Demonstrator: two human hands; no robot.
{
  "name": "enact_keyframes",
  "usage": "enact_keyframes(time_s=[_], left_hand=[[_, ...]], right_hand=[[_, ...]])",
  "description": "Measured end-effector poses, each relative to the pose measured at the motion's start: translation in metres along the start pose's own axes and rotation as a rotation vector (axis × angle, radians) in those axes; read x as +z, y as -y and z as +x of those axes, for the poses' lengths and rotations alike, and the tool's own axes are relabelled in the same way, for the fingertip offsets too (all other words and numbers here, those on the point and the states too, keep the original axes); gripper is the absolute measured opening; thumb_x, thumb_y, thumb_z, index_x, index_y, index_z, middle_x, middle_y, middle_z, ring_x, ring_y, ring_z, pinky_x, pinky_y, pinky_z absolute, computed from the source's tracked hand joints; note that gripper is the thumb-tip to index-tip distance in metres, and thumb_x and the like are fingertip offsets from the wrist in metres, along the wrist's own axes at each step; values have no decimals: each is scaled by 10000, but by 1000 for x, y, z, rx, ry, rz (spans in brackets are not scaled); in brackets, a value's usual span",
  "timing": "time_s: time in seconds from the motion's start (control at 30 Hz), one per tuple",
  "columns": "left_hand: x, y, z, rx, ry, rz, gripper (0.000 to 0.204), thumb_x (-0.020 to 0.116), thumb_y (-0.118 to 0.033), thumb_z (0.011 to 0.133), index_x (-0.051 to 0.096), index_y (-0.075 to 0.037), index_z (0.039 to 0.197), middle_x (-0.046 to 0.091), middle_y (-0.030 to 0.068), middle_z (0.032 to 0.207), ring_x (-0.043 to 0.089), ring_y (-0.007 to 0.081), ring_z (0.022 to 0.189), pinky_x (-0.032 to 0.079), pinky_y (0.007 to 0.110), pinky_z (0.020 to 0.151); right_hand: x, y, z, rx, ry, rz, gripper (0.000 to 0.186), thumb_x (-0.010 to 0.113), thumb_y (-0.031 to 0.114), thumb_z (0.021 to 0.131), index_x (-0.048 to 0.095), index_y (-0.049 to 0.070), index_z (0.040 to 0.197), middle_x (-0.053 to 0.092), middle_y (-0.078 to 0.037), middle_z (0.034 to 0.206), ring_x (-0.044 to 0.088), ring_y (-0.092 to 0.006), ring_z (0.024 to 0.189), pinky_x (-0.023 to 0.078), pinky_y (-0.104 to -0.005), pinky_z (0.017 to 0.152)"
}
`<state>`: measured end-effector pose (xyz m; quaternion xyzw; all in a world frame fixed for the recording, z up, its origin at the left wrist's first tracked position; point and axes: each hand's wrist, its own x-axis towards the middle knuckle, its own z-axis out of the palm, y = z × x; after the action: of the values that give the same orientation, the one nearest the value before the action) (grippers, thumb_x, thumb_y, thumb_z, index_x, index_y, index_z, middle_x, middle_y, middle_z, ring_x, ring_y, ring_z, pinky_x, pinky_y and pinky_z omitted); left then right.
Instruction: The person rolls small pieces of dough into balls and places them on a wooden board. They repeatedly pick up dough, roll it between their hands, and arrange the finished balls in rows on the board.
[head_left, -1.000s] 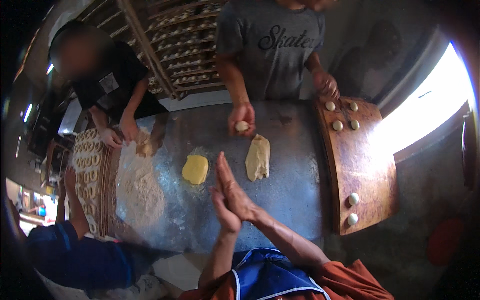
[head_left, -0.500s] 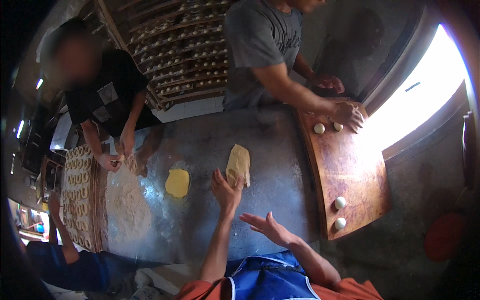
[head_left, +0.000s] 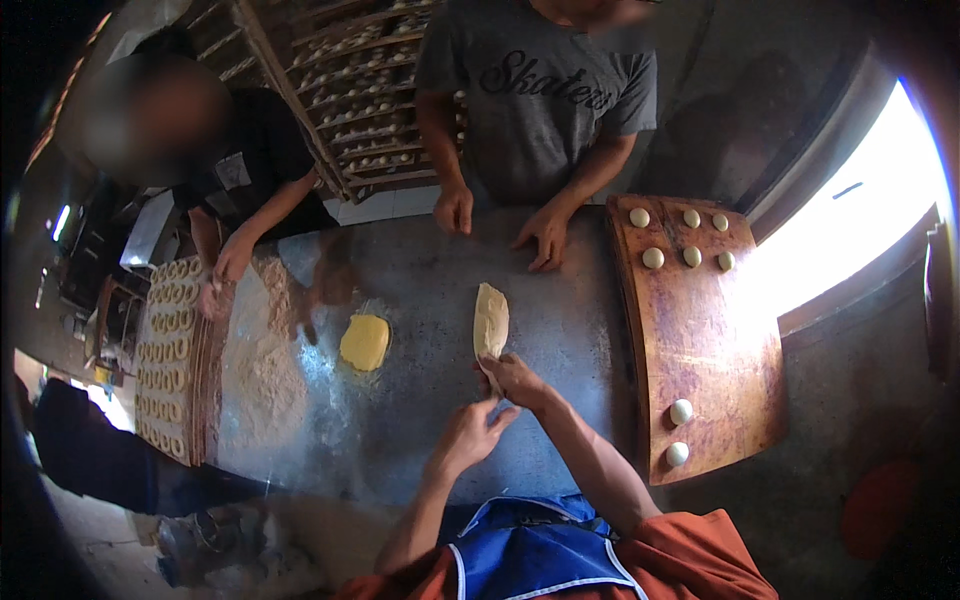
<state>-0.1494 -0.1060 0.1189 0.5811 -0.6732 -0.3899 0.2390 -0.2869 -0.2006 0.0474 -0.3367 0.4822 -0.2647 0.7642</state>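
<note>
A long, pale piece of dough (head_left: pixel 491 325) lies on the dark metal table (head_left: pixel 430 420), pointing away from me. My right hand (head_left: pixel 514 380) is closed on its near end, fingers curled around it. Just below, my left hand (head_left: pixel 466 436) is held close under the right one, thumb apart from the fingers; its fingertips are partly hidden by the right hand. Left of the dough sits a flat yellow block of fat or dough (head_left: pixel 364 342).
On the right, a wooden board (head_left: pixel 700 340) carries several round dough balls. Flour (head_left: pixel 262 385) covers the table's left part, beside trays of ring-shaped dough (head_left: pixel 165 350). Two people stand across the table; one's hands (head_left: pixel 545 238) hover near its far edge. Racks of dough balls stand behind.
My right hand has come forward and taken the dough's near end; my left has drawn back off it. The dough looks narrower. The person opposite has moved from the board, which holds more balls.
</note>
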Motion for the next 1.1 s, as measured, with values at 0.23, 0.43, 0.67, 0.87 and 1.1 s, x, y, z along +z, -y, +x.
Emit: enact_keyframes(time_s=[0.23,0.43,0.67,0.87,1.1], left_hand=[[50,113,91,-703,315,-1454,437,565,-514,1052,699,-99,1031,756,36,897,737,212,687,566,356,577],[80,105,114,-701,382,-1898,280,616,-380,1038,573,-170,859,438,-74,607,418,65,437,322,209,402],[75,55,90,-646,170,-1555,239,665,-326,996,549,-154,877,435,-65,689,368,62,526,349,249,488],[78,75,50,-289,-16,-1062,225,566,-263,1059,639,-90,1184,603,0,897,595,157,752,525,330,669],[47,69,21,-238,204,120,378,495,-299,1066,685,28,1043,723,313,939,722,469,895,560,553,798]], right_hand=[[8,-36,-39,-299,-345,-888,578,601,536,1028,748,5,851,693,-270,729,710,-465,716,533,-574,659],[29,-17,-117,-355,-388,-1161,378,592,345,1023,657,2,878,683,-279,746,700,-492,744,540,-606,660],[55,95,-232,-859,510,-788,239,726,208,935,685,15,1070,727,-196,953,729,-374,864,571,-439,736],[32,71,-57,-448,223,-501,453,522,406,1112,694,-14,1121,698,-92,958,652,-154,925,530,-371,819],[35,-3,29,-384,85,-831,696,430,584,1097,648,-20,830,582,-69,682,574,-166,687,471,-376,652]])
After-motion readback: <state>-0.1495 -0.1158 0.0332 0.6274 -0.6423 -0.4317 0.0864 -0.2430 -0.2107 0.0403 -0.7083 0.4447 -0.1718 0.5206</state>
